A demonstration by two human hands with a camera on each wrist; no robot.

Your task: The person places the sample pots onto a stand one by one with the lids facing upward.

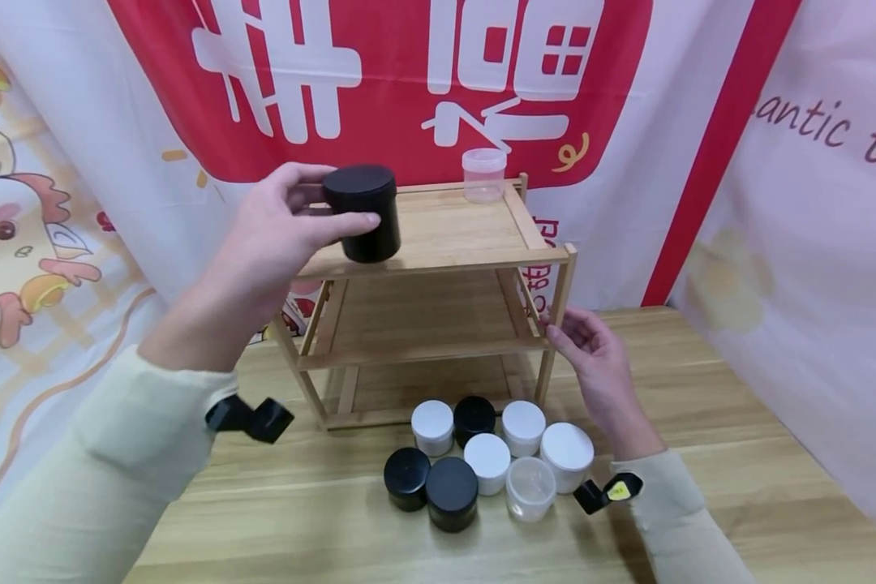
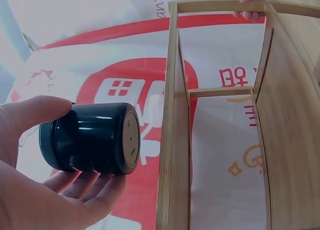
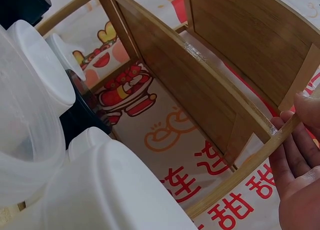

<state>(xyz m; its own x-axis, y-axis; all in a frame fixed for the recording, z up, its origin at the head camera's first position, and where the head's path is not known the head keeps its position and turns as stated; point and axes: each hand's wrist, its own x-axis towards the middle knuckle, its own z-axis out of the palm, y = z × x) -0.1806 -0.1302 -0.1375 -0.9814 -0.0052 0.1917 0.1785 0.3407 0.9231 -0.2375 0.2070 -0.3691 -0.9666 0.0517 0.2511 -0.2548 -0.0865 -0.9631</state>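
My left hand (image 1: 273, 219) holds a black lidded jar (image 1: 368, 219) at the left front of the wooden rack's top shelf (image 1: 445, 231). In the left wrist view, thumb and fingers span the jar (image 2: 97, 137), its base facing the rack. Whether the jar touches the shelf, I cannot tell. A clear jar (image 1: 484, 176) stands at that shelf's back right corner. At the rack's right side, near the middle shelf (image 1: 423, 312), my right hand (image 1: 599, 357) grips the frame. The right wrist view shows its fingers and thumb around a wooden bar (image 3: 250, 167).
In front of the rack, a cluster of jars stands on the wooden table (image 1: 299, 503): several with white lids (image 1: 487, 462), several black ones (image 1: 453, 491) and a clear one (image 1: 530, 487). Printed cloth (image 1: 759, 211) hangs behind and at both sides.
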